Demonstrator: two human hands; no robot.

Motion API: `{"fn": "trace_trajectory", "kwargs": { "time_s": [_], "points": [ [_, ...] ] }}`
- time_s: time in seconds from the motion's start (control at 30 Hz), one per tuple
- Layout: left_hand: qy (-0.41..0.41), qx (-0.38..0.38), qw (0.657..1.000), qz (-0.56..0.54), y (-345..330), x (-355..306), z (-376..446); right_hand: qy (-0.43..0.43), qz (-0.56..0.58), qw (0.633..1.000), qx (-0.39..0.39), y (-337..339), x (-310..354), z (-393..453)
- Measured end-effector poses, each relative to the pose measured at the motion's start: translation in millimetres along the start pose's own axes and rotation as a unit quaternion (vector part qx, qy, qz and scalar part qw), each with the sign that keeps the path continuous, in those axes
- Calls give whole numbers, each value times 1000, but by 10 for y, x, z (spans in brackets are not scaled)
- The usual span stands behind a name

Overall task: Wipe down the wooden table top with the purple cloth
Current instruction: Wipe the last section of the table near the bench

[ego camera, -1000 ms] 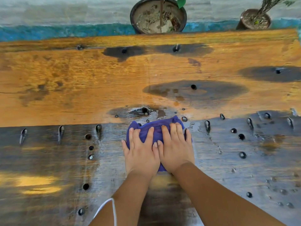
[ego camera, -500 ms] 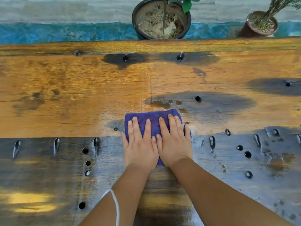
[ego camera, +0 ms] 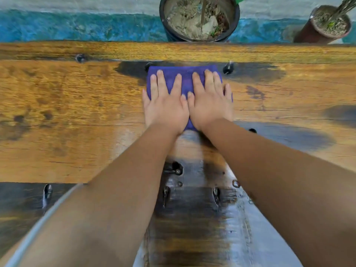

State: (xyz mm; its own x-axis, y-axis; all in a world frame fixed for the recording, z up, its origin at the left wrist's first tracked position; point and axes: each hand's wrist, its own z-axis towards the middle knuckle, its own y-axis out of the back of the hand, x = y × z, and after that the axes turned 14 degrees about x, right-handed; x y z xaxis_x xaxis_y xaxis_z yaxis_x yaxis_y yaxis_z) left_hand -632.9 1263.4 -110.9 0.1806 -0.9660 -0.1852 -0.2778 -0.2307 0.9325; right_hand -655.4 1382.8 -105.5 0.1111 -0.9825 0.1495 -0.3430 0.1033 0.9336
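Both palms flat on the purple cloth (ego camera: 185, 78), fingers straight and spread; my left hand (ego camera: 165, 105) and right hand (ego camera: 209, 102) side by side, thumbs touching; pressing, not gripping. Cloth lies folded on the wooden table top (ego camera: 67, 105), near its far edge, over a dark patch (ego camera: 254, 72); wet sheen on the near boards between my forearms; two plant pots (ego camera: 199, 18) beyond the far edge.

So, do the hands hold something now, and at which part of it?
Nothing is gripped. The left hand and right hand press flat on top of the purple cloth, fingers straight.
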Motion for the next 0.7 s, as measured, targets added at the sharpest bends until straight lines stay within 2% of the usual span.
{"fn": "trace_trajectory", "kwargs": {
  "time_s": [0.13, 0.33, 0.53, 0.7],
  "points": [
    [4, -9, 1000, 2, 250, -42, 763, 4, -6, 1000, -30, 242, 11, 751],
    [-5, -25, 1000, 8, 479, -92, 1402, 1, -18, 998, -59, 496, 9, 1370],
    [-28, -29, 999, 34, 496, -64, 1328, 30, -24, 997, -65, 522, 38, 1260],
    [-38, -24, 998, 32, 224, 58, 588, 48, -12, 998, -34, 220, 31, 515]
  ]
}}
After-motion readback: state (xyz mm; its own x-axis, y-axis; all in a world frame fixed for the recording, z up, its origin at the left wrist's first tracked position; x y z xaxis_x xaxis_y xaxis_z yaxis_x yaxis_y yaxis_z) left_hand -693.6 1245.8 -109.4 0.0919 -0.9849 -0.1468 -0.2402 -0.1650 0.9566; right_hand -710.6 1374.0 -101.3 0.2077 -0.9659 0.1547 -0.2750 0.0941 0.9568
